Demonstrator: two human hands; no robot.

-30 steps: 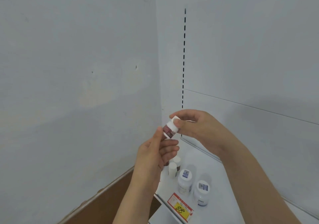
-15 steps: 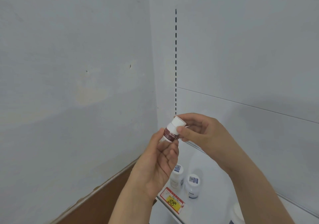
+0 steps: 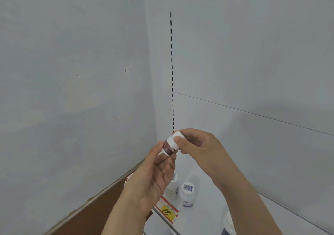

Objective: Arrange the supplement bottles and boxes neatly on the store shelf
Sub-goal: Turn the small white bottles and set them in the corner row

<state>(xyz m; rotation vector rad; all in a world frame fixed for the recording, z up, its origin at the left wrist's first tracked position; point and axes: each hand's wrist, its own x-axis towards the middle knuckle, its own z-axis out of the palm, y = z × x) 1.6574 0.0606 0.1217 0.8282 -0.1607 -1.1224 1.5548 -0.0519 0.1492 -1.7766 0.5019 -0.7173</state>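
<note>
Both my hands hold one small white bottle with a dark red label [image 3: 170, 145] up in the air above the white shelf [image 3: 207, 213]. My left hand [image 3: 157, 178] grips its lower end from below. My right hand [image 3: 197, 144] pinches its white cap with thumb and fingers. The bottle is tilted, cap up and to the right. Below, two white bottles stand on the shelf near its front edge: one with a code sticker on its cap [image 3: 187, 194], and another [image 3: 172, 186] partly hidden behind my left hand.
A red and yellow price tag marked 88 [image 3: 168, 210] hangs on the shelf's front edge. Another white bottle [image 3: 228, 224] shows at the bottom edge, right of my arm. A grey wall stands on the left; a slotted upright [image 3: 171, 68] runs down the back panel.
The view has tipped up and shifted, so the shelf bottles sit lower in frame. My hands keep the small bottle; it has turned slightly, with its cap more upward.
</note>
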